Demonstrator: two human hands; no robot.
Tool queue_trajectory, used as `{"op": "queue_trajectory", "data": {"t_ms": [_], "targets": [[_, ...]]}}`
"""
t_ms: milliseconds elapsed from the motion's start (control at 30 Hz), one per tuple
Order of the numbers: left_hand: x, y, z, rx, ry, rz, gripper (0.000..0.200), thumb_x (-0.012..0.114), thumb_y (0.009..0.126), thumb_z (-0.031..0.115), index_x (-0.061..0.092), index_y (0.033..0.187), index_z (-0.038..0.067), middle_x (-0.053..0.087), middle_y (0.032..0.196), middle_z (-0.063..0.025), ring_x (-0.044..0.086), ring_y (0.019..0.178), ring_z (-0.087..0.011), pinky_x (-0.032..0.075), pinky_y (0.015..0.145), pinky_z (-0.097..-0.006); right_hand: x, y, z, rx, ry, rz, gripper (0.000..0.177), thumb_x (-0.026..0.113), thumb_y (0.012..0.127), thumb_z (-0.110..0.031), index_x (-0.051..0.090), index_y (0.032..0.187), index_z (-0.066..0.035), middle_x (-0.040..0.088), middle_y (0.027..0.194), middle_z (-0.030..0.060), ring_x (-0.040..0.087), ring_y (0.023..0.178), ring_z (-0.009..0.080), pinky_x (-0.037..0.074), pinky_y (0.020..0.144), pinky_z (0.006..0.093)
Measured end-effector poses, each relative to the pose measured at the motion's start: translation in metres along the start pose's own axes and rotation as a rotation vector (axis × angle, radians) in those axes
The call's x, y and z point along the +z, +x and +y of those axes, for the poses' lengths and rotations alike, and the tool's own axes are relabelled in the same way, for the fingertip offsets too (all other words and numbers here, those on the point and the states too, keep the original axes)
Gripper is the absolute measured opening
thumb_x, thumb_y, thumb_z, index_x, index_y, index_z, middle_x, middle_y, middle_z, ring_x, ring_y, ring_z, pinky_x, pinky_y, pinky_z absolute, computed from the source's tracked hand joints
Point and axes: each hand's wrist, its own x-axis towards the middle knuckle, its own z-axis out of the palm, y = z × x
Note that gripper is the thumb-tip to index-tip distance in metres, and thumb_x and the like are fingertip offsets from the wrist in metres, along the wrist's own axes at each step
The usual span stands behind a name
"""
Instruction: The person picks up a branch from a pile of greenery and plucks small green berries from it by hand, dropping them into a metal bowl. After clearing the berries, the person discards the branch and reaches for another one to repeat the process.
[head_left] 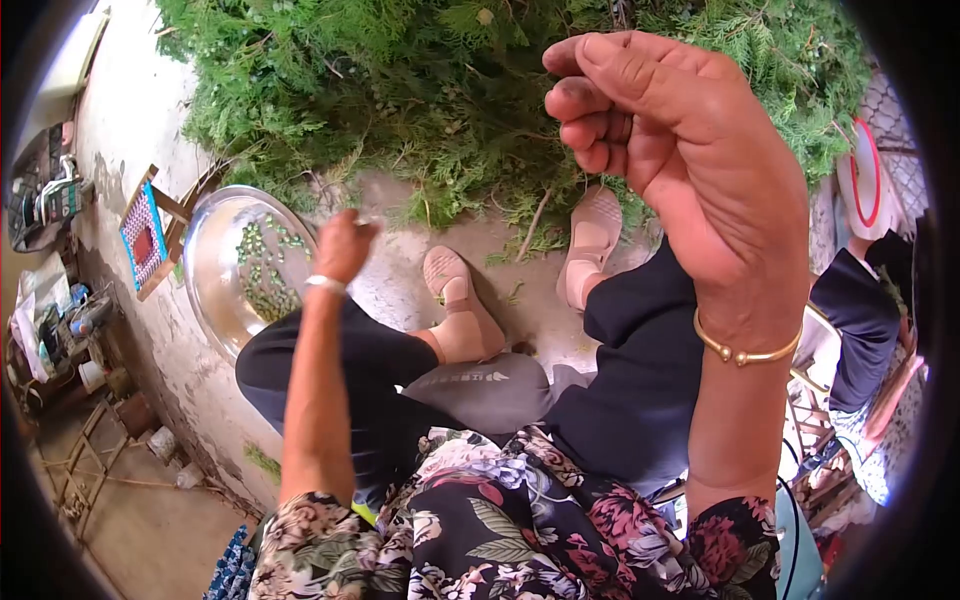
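My left hand [343,248] is closed, just right of the rim of a shiny metal basin [210,270]. Something small and pale shows at its fingertips; I cannot make out what. Small green cones or berries [268,270] lie scattered in the basin. Raised close to the camera, my right hand [685,140] has its fingers curled in and its thumb resting against the index finger. Anything pinched there is hidden. Behind both hands spreads a big heap of green conifer branches [390,110], nearest to my right fingertips in the picture.
A small wooden stool [150,235] with a woven seat stands left of the basin. My feet rest on the concrete floor [385,200] before the heap. At the right edge sits another person [855,320] in dark clothes. Clutter [60,310] lines the left side.
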Motion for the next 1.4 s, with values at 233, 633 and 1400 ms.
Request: {"op": "queue_trajectory", "data": {"t_ms": [233,633,1400], "targets": [[0.144,0.059,0.005,-0.877,-1.038,-0.104,0.018,0.061,0.084,0.015,0.060,0.079,-0.002,0.056,0.059,-0.0126,0.057,0.052,-0.0284,0.047,0.048,-0.0419,-0.009,0.011,0.004,0.086,-0.210,0.097,0.029,0.061,0.089,-0.023,0.063,0.099,0.004,0.066,0.080,0.0075,0.058,0.069,0.0109,0.045,0.065,0.0232],[-0.053,-0.043,0.105,-0.235,-1.390,0.046,0.004,0.057,0.085,0.004,0.057,0.085,0.000,0.052,0.060,-0.0060,0.042,0.045,-0.0124,0.034,0.042,-0.0254,0.003,0.005,0.006,-0.022,-0.237,0.117,0.022,0.060,0.088,-0.019,0.064,0.090,0.002,0.066,0.077,0.0074,0.060,0.066,0.0113,0.047,0.061,0.0212],[-0.143,-0.125,0.175,0.542,-0.497,0.014,0.018,0.066,0.081,0.007,0.065,0.094,-0.005,0.064,0.066,-0.0057,0.061,0.058,-0.0104,0.049,0.053,-0.0246,0.030,0.020,0.025,0.240,0.225,0.063,0.011,0.066,0.082,-0.008,0.058,0.088,-0.002,0.063,0.077,0.0122,0.052,0.056,0.0100,0.033,0.043,0.0230]]}}
